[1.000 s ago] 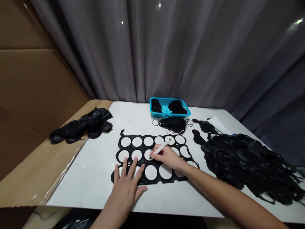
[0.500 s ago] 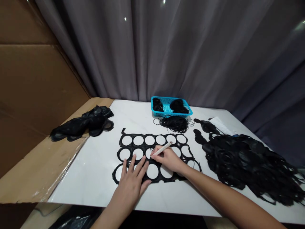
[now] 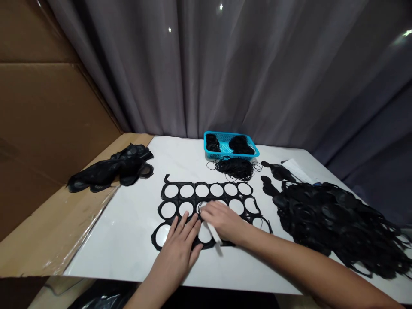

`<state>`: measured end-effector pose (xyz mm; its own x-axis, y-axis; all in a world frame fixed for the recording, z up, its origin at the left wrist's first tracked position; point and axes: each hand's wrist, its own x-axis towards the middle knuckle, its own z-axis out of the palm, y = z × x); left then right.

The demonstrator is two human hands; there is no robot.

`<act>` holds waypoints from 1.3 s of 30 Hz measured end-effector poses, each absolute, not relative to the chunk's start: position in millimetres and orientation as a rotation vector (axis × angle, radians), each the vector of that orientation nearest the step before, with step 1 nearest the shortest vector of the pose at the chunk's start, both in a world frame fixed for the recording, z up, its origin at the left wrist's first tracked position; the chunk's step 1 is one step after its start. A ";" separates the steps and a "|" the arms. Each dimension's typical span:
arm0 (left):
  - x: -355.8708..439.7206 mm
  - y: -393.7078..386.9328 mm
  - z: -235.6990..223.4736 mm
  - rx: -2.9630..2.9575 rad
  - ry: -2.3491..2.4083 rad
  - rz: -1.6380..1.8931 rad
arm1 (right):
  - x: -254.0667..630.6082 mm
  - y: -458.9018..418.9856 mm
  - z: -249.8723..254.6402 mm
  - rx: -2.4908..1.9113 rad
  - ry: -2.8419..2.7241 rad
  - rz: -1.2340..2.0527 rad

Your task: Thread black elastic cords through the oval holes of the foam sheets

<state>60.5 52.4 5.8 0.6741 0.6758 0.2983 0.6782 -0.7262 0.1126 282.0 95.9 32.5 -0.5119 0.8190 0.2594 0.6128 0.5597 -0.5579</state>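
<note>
A black rubber-like sheet (image 3: 189,198) with rows of round holes lies flat on the white table. My left hand (image 3: 182,246) rests on its lower left part, fingers stretched and slightly apart. My right hand (image 3: 225,221) is closed around a slim white pen-like tool (image 3: 213,234), whose lower end points toward the table's front edge and is blurred. Thin black strands (image 3: 200,207) curve by the right fingertips at a middle-row hole. Whether those fingers also grip the strands, I cannot tell.
A blue basket (image 3: 231,154) with black rings stands at the back, a ring pile (image 3: 236,167) before it. Black scrap sheets (image 3: 334,223) are heaped on the right. More black pieces (image 3: 116,168) lie left on cardboard (image 3: 61,231). A white paper (image 3: 299,171) lies back right.
The white tool has swung from pointing up and right to pointing down toward the front edge. My right hand has turned over slightly; my left hand stays nearly in place.
</note>
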 end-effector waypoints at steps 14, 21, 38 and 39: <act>62.0 38.6 8.2 -2.790 -1.105 -0.692 | 320.4 132.7 48.8 -1.419 -1.377 1.174; 61.8 -3.1 7.8 -2.795 -1.105 -0.649 | 283.6 62.7 47.6 -1.244 -1.496 1.611; 59.8 -4.4 7.3 -2.805 -1.124 -0.661 | 274.6 30.4 36.4 -1.327 -1.782 1.244; 59.8 -4.5 7.0 -2.804 -1.129 -0.658 | 274.7 30.3 36.6 -1.323 -1.790 1.234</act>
<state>59.8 -4.5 7.0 0.6431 0.6512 0.4029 0.6718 -0.7323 0.1115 274.7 30.3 36.6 -0.3335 0.9405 -0.0653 0.3957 0.0768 -0.9152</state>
